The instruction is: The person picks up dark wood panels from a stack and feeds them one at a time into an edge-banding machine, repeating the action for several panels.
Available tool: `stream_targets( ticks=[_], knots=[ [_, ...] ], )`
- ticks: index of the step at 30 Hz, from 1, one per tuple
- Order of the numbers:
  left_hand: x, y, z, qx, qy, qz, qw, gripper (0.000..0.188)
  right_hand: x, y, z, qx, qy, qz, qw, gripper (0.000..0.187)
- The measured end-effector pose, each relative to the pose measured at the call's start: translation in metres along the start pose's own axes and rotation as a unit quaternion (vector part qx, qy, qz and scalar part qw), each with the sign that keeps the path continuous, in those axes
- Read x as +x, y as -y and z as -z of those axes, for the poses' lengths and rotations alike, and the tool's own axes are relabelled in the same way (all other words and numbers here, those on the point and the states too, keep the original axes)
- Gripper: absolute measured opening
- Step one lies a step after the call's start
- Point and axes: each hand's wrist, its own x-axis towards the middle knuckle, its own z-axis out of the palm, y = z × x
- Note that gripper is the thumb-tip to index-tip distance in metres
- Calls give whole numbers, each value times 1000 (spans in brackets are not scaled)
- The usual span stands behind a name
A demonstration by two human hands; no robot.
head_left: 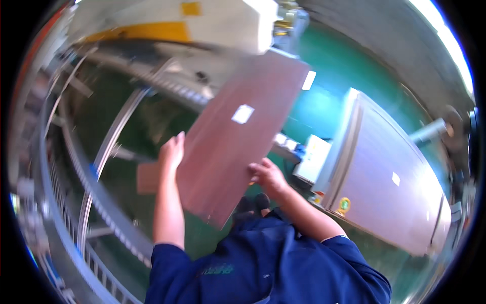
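Observation:
A long reddish-brown board [230, 152] is held out before me, tilted with its far end up and to the right. A small white label [243, 114] is stuck on its upper face. My left hand [172, 151] grips the left long edge, thumb side up. Along the opposite long edge, my right hand [268, 176] closes on the board with its fingers partly hidden beneath. Motion blurs the board's far end, which overlaps the white machine [223, 25]; whether they touch I cannot tell.
Curved roller conveyor rails [114, 223] run along my left. At right stands a large stack of panels [390, 172] with a pale top and a round green-yellow sticker [344, 205]. Between stack and board sits a white box [313, 159]. The floor [334, 55] is green.

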Motion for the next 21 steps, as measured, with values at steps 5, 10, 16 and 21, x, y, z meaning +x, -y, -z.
stream_targets(
  ticks=[5, 10, 16, 21],
  knots=[
    [-2, -8, -13, -120, 71, -15, 990, 65, 4, -32, 17, 6, -31, 29, 999, 22],
    [-25, -57, -6, -68, 42, -111, 991, 62, -52, -36, 24, 54, -24, 72, 996, 35],
    [-46, -157, -41, -92, 105, -227, 964, 58, -134, -20, 65, 91, -130, 167, 973, 39],
    [-125, -262, -86, -63, 152, -302, 939, 58, -231, -24, 124, 163, -212, 255, 929, 41]
  ],
)
